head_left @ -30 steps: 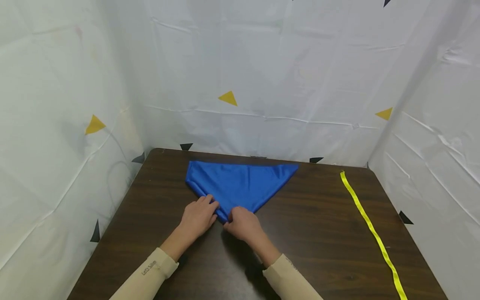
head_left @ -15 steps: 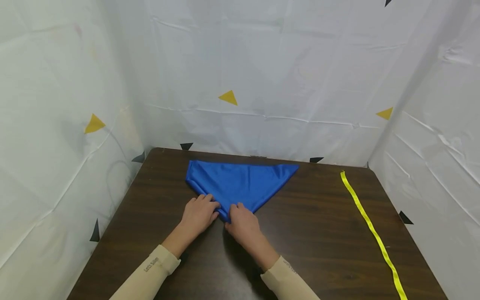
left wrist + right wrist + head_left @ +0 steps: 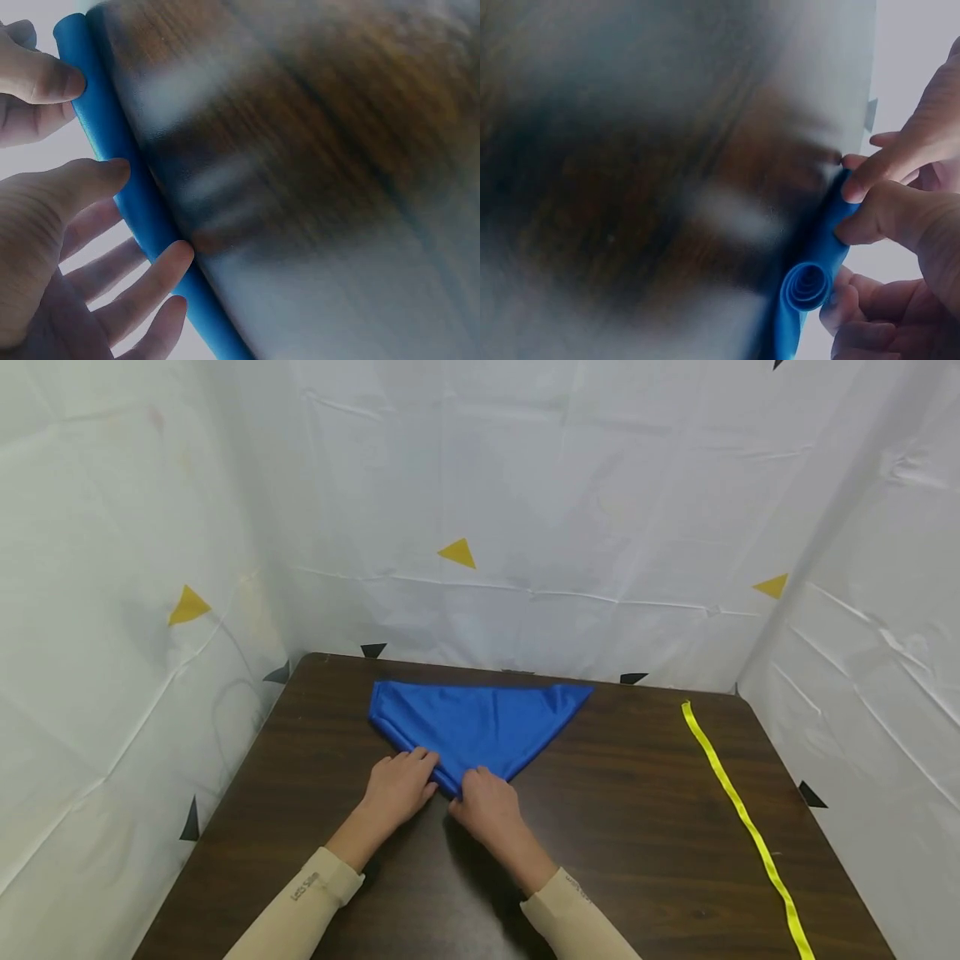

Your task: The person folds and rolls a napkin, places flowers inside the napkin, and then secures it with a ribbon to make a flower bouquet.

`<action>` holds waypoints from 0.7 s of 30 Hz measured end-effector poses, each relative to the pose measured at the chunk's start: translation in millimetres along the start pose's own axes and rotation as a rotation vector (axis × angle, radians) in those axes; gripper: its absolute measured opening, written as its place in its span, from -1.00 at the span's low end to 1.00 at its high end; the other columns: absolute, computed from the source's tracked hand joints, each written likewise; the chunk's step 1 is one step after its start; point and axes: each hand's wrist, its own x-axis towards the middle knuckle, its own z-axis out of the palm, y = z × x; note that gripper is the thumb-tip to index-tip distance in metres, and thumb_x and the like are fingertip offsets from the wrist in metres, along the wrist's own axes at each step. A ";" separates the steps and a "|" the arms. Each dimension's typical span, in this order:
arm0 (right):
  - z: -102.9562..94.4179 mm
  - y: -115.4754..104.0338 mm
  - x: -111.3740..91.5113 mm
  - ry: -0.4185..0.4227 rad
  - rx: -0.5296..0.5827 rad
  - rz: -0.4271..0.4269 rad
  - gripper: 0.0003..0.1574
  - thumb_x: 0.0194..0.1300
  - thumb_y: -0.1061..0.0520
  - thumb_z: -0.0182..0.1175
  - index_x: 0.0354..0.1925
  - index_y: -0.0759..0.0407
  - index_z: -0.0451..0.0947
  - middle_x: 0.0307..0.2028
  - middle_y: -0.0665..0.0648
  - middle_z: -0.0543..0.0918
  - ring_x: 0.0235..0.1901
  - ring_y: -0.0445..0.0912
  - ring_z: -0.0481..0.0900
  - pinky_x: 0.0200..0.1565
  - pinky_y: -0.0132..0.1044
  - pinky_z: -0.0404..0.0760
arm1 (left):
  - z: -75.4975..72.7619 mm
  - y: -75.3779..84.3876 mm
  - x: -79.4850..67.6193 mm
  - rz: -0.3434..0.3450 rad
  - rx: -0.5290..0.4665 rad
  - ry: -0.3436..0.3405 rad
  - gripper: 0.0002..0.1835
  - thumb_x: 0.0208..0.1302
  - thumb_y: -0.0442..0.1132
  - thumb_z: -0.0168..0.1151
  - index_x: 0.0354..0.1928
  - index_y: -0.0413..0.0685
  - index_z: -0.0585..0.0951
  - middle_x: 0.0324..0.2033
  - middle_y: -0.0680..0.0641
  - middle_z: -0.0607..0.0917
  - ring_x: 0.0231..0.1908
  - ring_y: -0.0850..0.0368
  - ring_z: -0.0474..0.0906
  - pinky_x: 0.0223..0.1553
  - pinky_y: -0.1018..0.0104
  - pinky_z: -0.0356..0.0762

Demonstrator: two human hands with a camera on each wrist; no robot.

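Note:
A shiny blue cloth (image 3: 480, 718) lies on the dark wooden table, spread in a roughly triangular shape. Its near-left edge is rolled into a tube (image 3: 142, 195), whose spiral end (image 3: 808, 286) faces the right wrist camera. My left hand (image 3: 397, 787) holds the roll partway along, thumb on the near side and fingers across it. At the near corner my right hand (image 3: 491, 810) pinches the roll between thumb and curled fingers, close to its open end. Both hands sit side by side with a short length of roll between them.
A long yellow ribbon (image 3: 738, 806) lies lengthwise along the right part of the table (image 3: 637, 843). White sheeting (image 3: 525, 485) with yellow and black triangle marks stands around the left, back and right sides.
The near corner of the cloth has been rolled slightly farther away from me, and the cloth has shifted a little left. The right hand briefly raised its fingers, then curled them again. The ribbon is unmoved.

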 end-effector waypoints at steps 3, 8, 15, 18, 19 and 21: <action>0.2 2.3 0.4 0.006 0.003 -0.005 -0.67 0.22 -0.03 0.50 -0.38 0.16 0.62 -0.35 0.12 0.66 -0.35 0.07 0.68 -0.25 0.06 0.71 | 0.6 0.8 1.7 -0.009 0.001 -0.010 -0.64 0.43 0.02 0.46 0.14 0.06 0.69 0.02 -0.08 0.72 -0.10 -0.09 0.74 -0.12 -0.07 0.71; -0.3 5.8 0.6 0.006 0.009 -0.007 -0.67 0.24 -0.02 0.46 -0.45 0.13 0.58 -0.39 0.11 0.64 -0.39 0.07 0.66 -0.30 0.06 0.69 | -0.1 2.3 3.2 -0.030 0.000 -0.018 -0.70 0.45 0.05 0.44 0.10 0.13 0.76 -0.01 -0.07 0.70 -0.15 -0.08 0.73 -0.17 -0.07 0.71; -6.6 10.6 0.8 -0.007 0.022 -0.010 -0.60 0.35 -0.11 0.49 -0.19 0.15 0.59 -0.26 0.15 0.69 -0.31 0.09 0.71 -0.25 0.07 0.71 | -0.6 5.0 5.3 -0.070 -0.019 -0.029 -0.71 0.49 0.07 0.39 0.14 0.25 0.82 -0.02 -0.03 0.71 -0.11 -0.06 0.75 -0.16 -0.05 0.68; -4.3 13.4 1.6 -0.007 0.005 -0.009 -0.56 0.34 -0.12 0.52 -0.15 0.16 0.60 -0.23 0.16 0.69 -0.28 0.09 0.73 -0.23 0.07 0.73 | -1.2 6.6 6.7 -0.067 -0.011 -0.016 -0.73 0.49 0.07 0.39 0.10 0.23 0.83 -0.07 -0.03 0.71 -0.16 -0.06 0.75 -0.19 -0.04 0.67; -4.0 13.7 1.7 -0.009 0.001 -0.007 -0.58 0.35 -0.11 0.51 -0.16 0.16 0.61 -0.24 0.15 0.68 -0.28 0.10 0.73 -0.22 0.07 0.73 | -1.3 7.1 6.8 -0.063 -0.005 -0.010 -0.74 0.48 0.06 0.40 0.09 0.22 0.82 -0.09 -0.04 0.71 -0.18 -0.07 0.75 -0.21 -0.04 0.67; -3.7 13.7 1.7 -0.014 -0.008 -0.004 -0.62 0.36 -0.09 0.51 -0.21 0.16 0.62 -0.27 0.14 0.67 -0.29 0.10 0.73 -0.22 0.08 0.73 | -1.1 7.8 6.6 -0.053 0.003 0.001 -0.72 0.47 0.05 0.41 0.09 0.16 0.80 -0.10 -0.06 0.72 -0.20 -0.08 0.75 -0.22 -0.05 0.68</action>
